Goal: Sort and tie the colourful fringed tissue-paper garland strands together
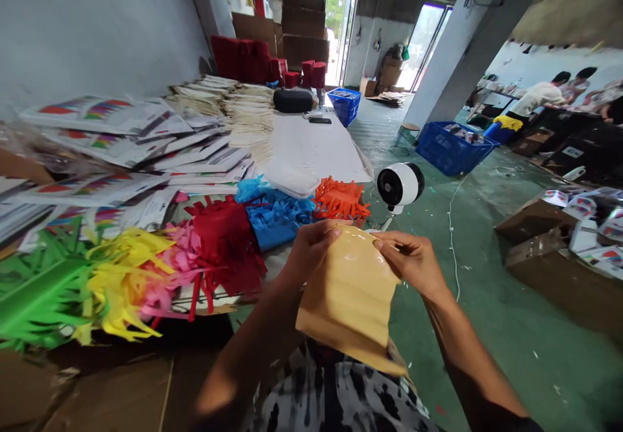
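Observation:
A tan paper envelope or bag (350, 289) hangs in front of me, its upper edge pinched between both hands. My left hand (311, 247) grips the top left corner, fingers closed on it. At the top right, my right hand (409, 253) pinches the edge between thumb and fingers. The sheet's lower part drops toward my lap and bends at the bottom. Just beyond my left hand lie cut blue tissue fringe (277, 211) and orange fringe (341, 198). Dark red fringe (226, 244), pink fringe (170, 276), yellow fringe (129, 276) and green fringe (43, 289) spread leftward.
Stacks of printed white packets (121, 146) and cream bags (248, 120) cover the table's left side. A dark case (293, 101) and a phone (320, 120) lie farther back. A white fan (400, 185) stands ahead; blue crates (452, 150) and cartons (559, 276) are at right. People work far right.

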A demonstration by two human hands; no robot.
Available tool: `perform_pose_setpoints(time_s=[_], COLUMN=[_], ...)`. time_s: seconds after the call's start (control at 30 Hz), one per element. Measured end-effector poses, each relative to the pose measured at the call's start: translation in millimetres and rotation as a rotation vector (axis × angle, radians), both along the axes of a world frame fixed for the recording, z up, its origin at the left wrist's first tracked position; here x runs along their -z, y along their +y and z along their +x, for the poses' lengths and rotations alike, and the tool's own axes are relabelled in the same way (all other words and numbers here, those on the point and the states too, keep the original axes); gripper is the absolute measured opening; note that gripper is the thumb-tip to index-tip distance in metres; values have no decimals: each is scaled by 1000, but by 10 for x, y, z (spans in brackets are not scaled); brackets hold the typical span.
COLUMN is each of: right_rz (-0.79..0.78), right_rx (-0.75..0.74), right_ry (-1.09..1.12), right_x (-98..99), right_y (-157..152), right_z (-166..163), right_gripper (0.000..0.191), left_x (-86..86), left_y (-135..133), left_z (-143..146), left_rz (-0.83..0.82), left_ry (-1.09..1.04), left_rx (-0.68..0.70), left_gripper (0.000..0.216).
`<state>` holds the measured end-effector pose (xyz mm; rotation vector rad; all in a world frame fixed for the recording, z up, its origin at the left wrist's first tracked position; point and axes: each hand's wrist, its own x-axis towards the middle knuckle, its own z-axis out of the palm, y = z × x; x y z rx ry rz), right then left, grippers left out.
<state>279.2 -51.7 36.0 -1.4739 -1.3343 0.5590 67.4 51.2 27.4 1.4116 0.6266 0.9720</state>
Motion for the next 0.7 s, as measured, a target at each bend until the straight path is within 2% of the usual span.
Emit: perform_pose_setpoints(time_s=[0.07, 0.17, 0.2, 0.27, 0.37, 0.43, 0.47, 0.57, 0.7], right_rz=[195, 424, 433, 342, 114, 29, 8, 20, 212], right_rx=[-9, -55, -42, 27, 63, 43, 35, 49, 89], right_ry=[-288, -589, -589, -437, -73, 86, 123, 86, -251], right_x=[42, 113, 131, 152, 157, 154, 152, 148, 123], right_y=[2, 6, 11, 31, 71, 89, 93, 80, 47], right_z=[-63, -136, -151, -162, -141, -116, -105, -93, -119], right_gripper=[18, 26, 25, 19, 20, 28, 30, 26, 14], left_x=[32, 87, 93, 79, 21, -2, -3, 28, 80], left_y=[-60, -103, -98, -70, -25, -14, -15, -28, -39], left_z=[17, 31, 24, -5, -66, -89, -91, -72, -36], left_rz=[115, 194, 165, 41, -163, -262, -290, -294, -232], left_ry=[55, 124, 114, 40, -67, -99, -108, -84, 14], left_rx=[-116, -272, -263, -165, 23, 85, 96, 96, 37], left_gripper=[28, 25, 24, 27, 58, 75, 76, 58, 39])
